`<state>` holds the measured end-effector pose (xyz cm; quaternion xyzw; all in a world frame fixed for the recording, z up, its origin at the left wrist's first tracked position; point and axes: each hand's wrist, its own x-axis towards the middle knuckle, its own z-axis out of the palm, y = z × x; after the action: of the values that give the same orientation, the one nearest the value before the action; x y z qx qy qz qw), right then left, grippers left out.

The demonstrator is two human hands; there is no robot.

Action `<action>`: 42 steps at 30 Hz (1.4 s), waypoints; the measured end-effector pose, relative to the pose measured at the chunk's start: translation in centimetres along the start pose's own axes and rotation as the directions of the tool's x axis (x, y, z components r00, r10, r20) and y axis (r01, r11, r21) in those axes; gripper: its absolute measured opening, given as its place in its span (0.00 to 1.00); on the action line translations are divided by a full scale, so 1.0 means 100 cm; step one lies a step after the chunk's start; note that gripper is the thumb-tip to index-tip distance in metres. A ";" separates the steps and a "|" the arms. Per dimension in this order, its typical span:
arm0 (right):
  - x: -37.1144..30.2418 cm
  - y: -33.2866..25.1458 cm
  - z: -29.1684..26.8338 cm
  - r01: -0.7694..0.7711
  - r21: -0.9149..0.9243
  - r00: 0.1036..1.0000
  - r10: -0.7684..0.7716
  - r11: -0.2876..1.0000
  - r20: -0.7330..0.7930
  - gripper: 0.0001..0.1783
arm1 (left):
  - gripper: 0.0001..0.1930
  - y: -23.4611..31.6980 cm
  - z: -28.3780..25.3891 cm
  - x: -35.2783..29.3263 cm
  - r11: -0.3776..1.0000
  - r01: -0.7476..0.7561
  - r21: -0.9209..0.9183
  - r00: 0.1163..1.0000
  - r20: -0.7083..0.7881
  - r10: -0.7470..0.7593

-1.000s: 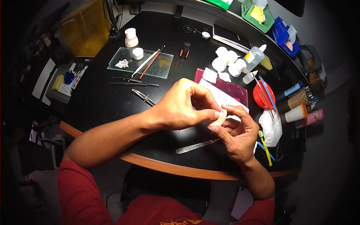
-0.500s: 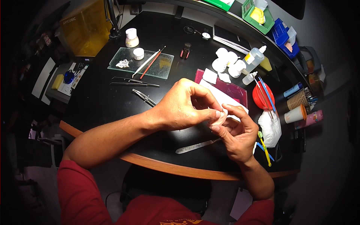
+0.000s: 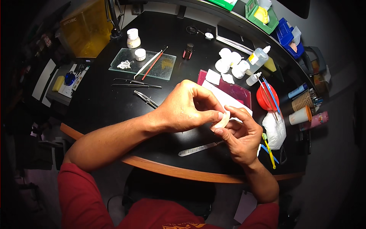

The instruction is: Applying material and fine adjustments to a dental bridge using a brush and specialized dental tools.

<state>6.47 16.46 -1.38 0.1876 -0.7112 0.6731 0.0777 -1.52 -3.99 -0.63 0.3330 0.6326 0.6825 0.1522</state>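
Observation:
Over the front of the black table, my left hand and my right hand meet around a small pale, curved piece. Thumb and index finger of the left hand pinch its upper left side. The right thumb and fingers grip it from the right. Fingers cover much of the piece, so its full shape is hidden. Below the hands lies a knife-like tool with a flat silver handle, its far end tucked behind the right hand. Metal forceps lie just beyond my left wrist.
A glass plate bears a small white jar and two slim tools. Tweezers lie nearby. Behind my hands are a magenta plate, white bottles and a red round container. A yellow toothbrush lies right of my right hand.
The pale piece has turned slightly between my fingers and shows a lighter, cream face. Both hands stay in nearly the same place.

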 end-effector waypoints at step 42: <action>-0.006 0.009 0.011 -0.079 0.234 0.997 0.074 0.969 0.029 0.25 | 0.06 0.001 -0.003 0.001 0.973 -0.111 0.200 0.988 0.128 0.087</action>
<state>6.83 15.45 -2.51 0.1747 -0.6342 0.7529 0.0218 -1.72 -4.20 -0.48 0.4181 0.6725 0.5988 0.1198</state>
